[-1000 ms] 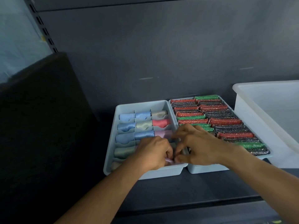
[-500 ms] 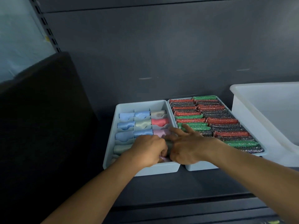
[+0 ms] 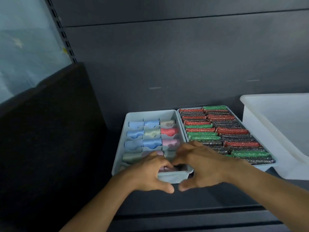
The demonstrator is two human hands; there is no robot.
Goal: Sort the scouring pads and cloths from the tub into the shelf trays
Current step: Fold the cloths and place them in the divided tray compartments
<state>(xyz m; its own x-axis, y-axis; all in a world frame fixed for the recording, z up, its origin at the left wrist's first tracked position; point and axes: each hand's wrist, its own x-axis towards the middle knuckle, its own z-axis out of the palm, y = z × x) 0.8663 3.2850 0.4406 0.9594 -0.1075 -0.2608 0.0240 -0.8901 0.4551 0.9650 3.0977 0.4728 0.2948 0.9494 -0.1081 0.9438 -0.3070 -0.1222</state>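
A pale divided tray (image 3: 150, 114) on the shelf holds rolled cloths (image 3: 152, 142) in blue, green, red and pink. Beside it on the right, a second tray (image 3: 264, 167) is packed with red, green and dark glittery scouring pads (image 3: 232, 131). Both hands are at the front of the cloth tray. My left hand (image 3: 150, 173) and my right hand (image 3: 204, 166) curl their fingers down onto a pink cloth (image 3: 167, 169) in the front compartment. Both thumbs hang outside the tray's front wall. Most of that cloth is hidden by the fingers.
The white tub (image 3: 260, 128) stands at the right, close against the pad tray; I see nothing inside its visible part. A dark panel (image 3: 50, 131) walls off the left. The grey back wall is just behind the trays, and the shelf's front edge (image 3: 184, 213) runs below my wrists.
Both hands have shifted toward the tray's front compartment with the pink cloth. Their thumbs now spread outside the front wall.
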